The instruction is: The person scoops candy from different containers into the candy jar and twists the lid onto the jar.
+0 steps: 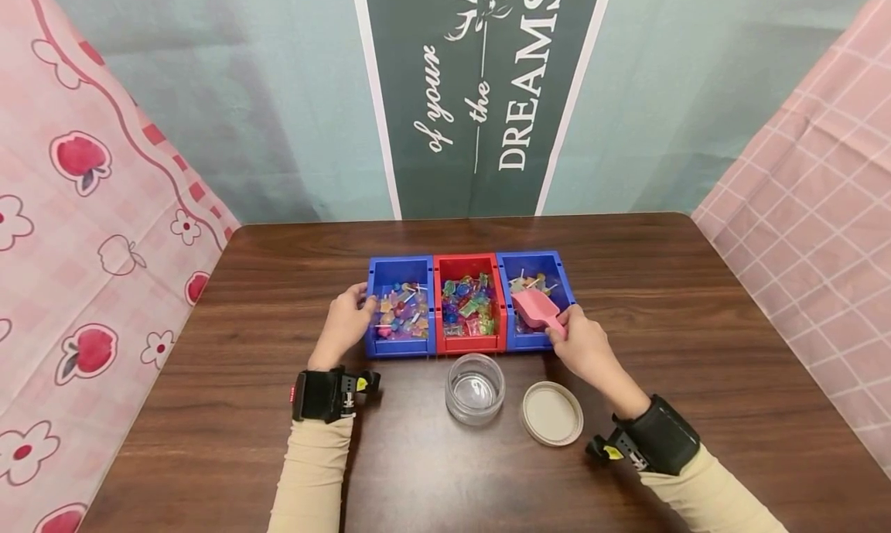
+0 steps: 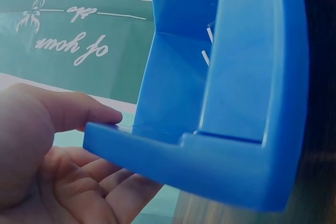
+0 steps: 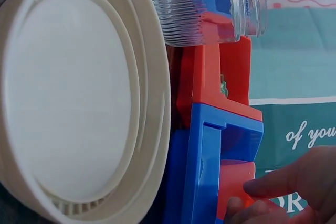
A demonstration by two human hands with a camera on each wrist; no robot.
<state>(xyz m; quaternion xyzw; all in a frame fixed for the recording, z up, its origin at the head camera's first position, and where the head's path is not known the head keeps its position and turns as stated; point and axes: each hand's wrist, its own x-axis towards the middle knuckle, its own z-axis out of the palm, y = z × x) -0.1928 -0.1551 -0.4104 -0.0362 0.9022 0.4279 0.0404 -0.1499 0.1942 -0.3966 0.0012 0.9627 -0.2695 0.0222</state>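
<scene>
My left hand (image 1: 343, 326) grips the outer side wall of the left blue bin (image 1: 401, 347), thumb at its rim and fingers along the outside in the left wrist view. That bin holds lollipops and small colourful candies. Over at the right blue bin (image 1: 529, 264), my right hand (image 1: 585, 346) pinches the handle of a pink scoop (image 1: 534, 307). The scoop's bowl lies over the lollipops inside that bin. Between the two stands a red bin (image 1: 468, 267) of wrapped candies (image 1: 472, 307), side by side with both blue ones.
In front of the red bin stands a glass jar (image 1: 475, 394) without its lid, nothing visible inside. Its cream-rimmed lid (image 1: 552, 414) lies to the right, near my right wrist. Printed cloths hang behind and beside the wooden table (image 1: 292, 262).
</scene>
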